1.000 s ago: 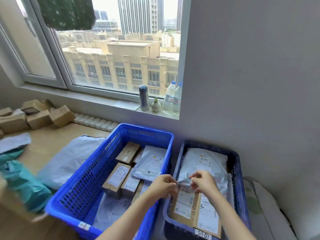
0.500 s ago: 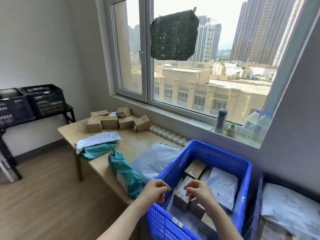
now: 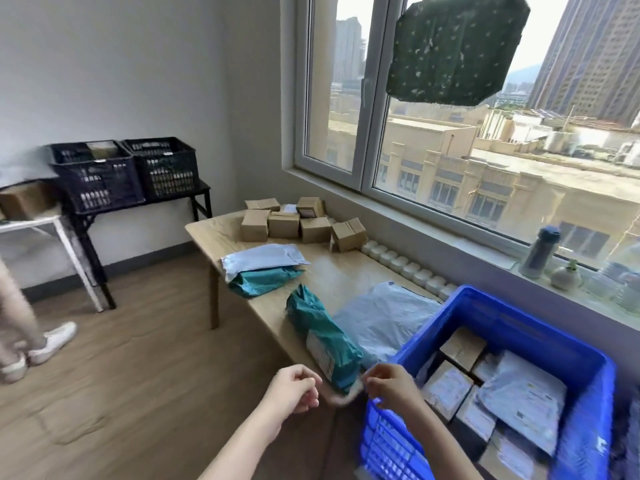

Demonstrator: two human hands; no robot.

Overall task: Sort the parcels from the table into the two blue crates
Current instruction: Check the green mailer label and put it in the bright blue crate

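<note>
My left hand (image 3: 294, 389) and my right hand (image 3: 391, 386) hover side by side, fingers loosely curled and empty, at the near end of the wooden table (image 3: 346, 268). A teal parcel (image 3: 322, 337) lies just beyond them, with a grey mailer (image 3: 381, 317) to its right. Farther along the table lie a grey and teal mailer pair (image 3: 263, 268) and several small cardboard boxes (image 3: 284, 225). A bright blue crate (image 3: 519, 308) at my right holds several boxes and a labelled mailer. The other crate is almost out of view at the right edge.
Two black crates (image 3: 121, 171) stand on a black side table at the back left. A person's legs (image 3: 20, 341) are at the left edge. A bottle (image 3: 540, 251) and a small vase stand on the window sill.
My hands let go of the parcel in the right crate and came away empty. My view swung left, from the crates to the table and its parcels.
</note>
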